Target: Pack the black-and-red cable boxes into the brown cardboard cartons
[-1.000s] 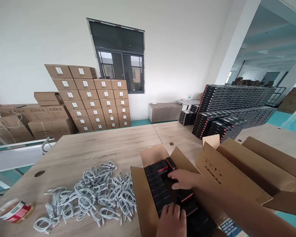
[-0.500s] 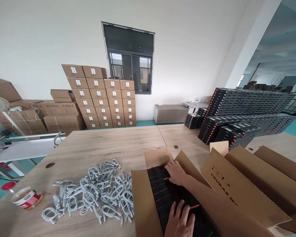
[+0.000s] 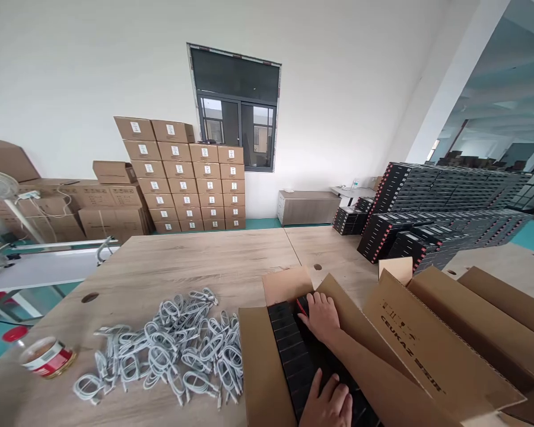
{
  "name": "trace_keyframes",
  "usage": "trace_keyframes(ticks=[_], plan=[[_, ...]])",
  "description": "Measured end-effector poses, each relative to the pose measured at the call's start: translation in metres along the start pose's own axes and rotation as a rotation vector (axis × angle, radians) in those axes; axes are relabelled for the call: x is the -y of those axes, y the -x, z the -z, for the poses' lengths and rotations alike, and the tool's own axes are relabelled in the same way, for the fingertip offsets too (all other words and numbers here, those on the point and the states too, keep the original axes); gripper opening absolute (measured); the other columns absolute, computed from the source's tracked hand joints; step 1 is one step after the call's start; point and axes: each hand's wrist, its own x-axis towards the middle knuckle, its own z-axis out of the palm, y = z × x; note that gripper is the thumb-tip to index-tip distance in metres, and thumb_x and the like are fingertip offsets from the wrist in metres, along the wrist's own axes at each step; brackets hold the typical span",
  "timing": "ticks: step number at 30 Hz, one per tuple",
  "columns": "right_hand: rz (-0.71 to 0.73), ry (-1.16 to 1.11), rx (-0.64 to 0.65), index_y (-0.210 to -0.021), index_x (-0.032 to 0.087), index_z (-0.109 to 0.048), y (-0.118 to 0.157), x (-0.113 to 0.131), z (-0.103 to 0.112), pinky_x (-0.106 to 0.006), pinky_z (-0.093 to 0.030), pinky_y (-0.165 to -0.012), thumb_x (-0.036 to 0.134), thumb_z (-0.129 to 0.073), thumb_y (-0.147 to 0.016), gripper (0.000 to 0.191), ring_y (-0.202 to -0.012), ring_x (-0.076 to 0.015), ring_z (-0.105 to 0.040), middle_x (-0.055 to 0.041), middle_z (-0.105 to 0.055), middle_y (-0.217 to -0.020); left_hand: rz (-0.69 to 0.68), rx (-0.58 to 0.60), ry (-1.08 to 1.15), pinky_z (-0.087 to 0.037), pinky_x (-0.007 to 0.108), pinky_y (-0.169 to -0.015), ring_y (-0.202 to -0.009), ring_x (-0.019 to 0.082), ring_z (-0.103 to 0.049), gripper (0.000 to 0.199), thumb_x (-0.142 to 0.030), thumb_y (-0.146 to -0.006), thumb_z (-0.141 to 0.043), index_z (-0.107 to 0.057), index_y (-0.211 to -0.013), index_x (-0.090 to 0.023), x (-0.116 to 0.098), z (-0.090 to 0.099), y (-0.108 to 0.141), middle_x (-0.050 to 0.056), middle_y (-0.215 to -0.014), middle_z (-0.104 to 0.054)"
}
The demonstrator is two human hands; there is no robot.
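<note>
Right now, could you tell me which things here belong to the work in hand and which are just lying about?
In hand:
- open carton
- small black boxes packed inside it
- right hand flat on the far boxes
- left hand on the near boxes

Lying about:
- pile of grey cables
- tape roll
- second carton
- black box stacks
- brown cartons

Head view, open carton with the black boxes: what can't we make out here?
- Left hand: wrist cut off by the bottom edge; any grip on the small black boxes unclear.
- Right hand: covers the boxes at the far end of the open carton; only a red edge shows beside it.
- Carton depth: lower layers hidden by the top row.
- Stacked cartons: labels too small to read.
</note>
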Motion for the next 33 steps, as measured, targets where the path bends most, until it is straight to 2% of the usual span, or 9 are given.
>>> trace_keyframes(ticks=[3, 8, 10, 14, 17, 19, 22, 27, 33], plan=[[-0.006, -0.052, -0.014, -0.126, 0.018, -0.057, 0.006, -0.003, 0.005, -0.046, -0.038, -0.097, 0.050, -0.058, -0.095, 0.044, -0.116, -0.0366, -0.056, -0.0179, -0.063, -0.123, 0.002, -0.039, -0.002, -0.043, 0.039, -0.115, -0.092, 0.017, -0.072, 0.010, -0.024, -0.095, -0.063, -0.070, -0.088, -0.021, 0.000, -0.002, 0.001, -0.001, -0.085, -0.074], [0.116, -0.191, 0.015, -0.120, 0.023, -0.061, 0.017, -0.006, 0.022, -0.040, -0.041, -0.101, 0.035, -0.052, -0.099, 0.027, -0.119, -0.0295, -0.057, -0.0117, -0.065, -0.126, -0.007, -0.080, 0.023, -0.040, 0.037, -0.119, -0.092, 0.016, -0.073, 0.011, -0.023, -0.094, -0.063, -0.070, -0.087, -0.021, 0.001, 0.000, -0.004, -0.002, -0.085, -0.073], [0.214, -0.250, 0.054, -0.121, 0.023, -0.062, 0.017, 0.000, 0.028, -0.036, -0.041, -0.106, 0.028, -0.055, -0.095, 0.028, -0.122, -0.0262, -0.056, -0.0087, -0.065, -0.130, 0.008, -0.087, 0.035, -0.031, 0.040, -0.125, -0.094, 0.016, -0.072, 0.011, -0.022, -0.095, -0.062, -0.070, -0.088, -0.020, 0.000, 0.004, -0.007, -0.002, -0.086, -0.073], [0.356, -0.340, 0.162, -0.137, 0.023, -0.056, 0.003, 0.023, 0.031, -0.035, -0.039, -0.112, 0.021, -0.057, -0.089, 0.049, -0.133, -0.0238, -0.052, -0.0068, -0.061, -0.143, 0.064, -0.105, 0.042, -0.007, 0.053, -0.131, -0.091, 0.015, -0.073, 0.015, -0.020, -0.096, -0.060, -0.071, -0.085, -0.020, 0.000, 0.015, -0.015, -0.004, -0.084, -0.073], [0.404, -0.357, 0.260, -0.143, 0.018, -0.053, -0.014, 0.037, 0.026, -0.039, -0.041, -0.113, 0.018, -0.062, -0.085, 0.058, -0.136, -0.0262, -0.051, -0.0110, -0.058, -0.148, 0.084, -0.153, 0.079, 0.003, 0.059, -0.130, -0.088, 0.014, -0.072, 0.021, -0.020, -0.099, -0.057, -0.070, -0.082, -0.022, 0.003, 0.021, -0.018, -0.005, -0.084, -0.075], [0.416, -0.343, 0.309, -0.141, 0.016, -0.055, -0.024, 0.041, 0.022, -0.046, -0.041, -0.114, 0.021, -0.067, -0.085, 0.057, -0.137, -0.0299, -0.050, -0.0139, -0.058, -0.146, 0.063, -0.160, 0.087, 0.005, 0.059, -0.129, -0.088, 0.014, -0.071, 0.022, -0.022, -0.099, -0.058, -0.070, -0.081, -0.023, 0.005, 0.023, -0.016, -0.006, -0.085, -0.076], [0.432, -0.320, 0.360, -0.134, 0.017, -0.059, -0.036, 0.042, 0.019, -0.055, -0.043, -0.111, 0.032, -0.073, -0.088, 0.050, -0.135, -0.0325, -0.051, -0.0128, -0.059, -0.142, -0.005, -0.107, 0.055, -0.003, 0.055, -0.131, -0.091, 0.014, -0.071, 0.016, -0.027, -0.095, -0.066, -0.071, -0.081, -0.025, 0.008, 0.022, -0.009, -0.006, -0.088, -0.077], [0.450, -0.320, 0.403, -0.123, 0.018, -0.066, -0.052, 0.040, 0.018, -0.054, -0.048, -0.107, 0.037, -0.068, -0.096, 0.033, -0.126, -0.0283, -0.059, -0.0099, -0.063, -0.136, 0.009, -0.016, 0.067, -0.028, 0.041, -0.126, -0.101, 0.014, -0.071, 0.014, -0.034, -0.094, -0.068, -0.070, -0.084, -0.025, 0.010, 0.016, -0.001, -0.006, -0.095, -0.078], [0.422, -0.406, 0.382, -0.125, 0.018, -0.065, -0.048, 0.036, 0.021, -0.054, -0.048, -0.108, 0.035, -0.067, -0.096, 0.033, -0.126, -0.0278, -0.060, -0.0097, -0.065, -0.134, -0.043, 0.016, 0.129, -0.038, 0.032, -0.117, -0.097, 0.013, -0.072, 0.010, -0.032, -0.095, -0.067, -0.071, -0.090, -0.025, 0.013, 0.009, 0.002, -0.007, -0.095, -0.079]])
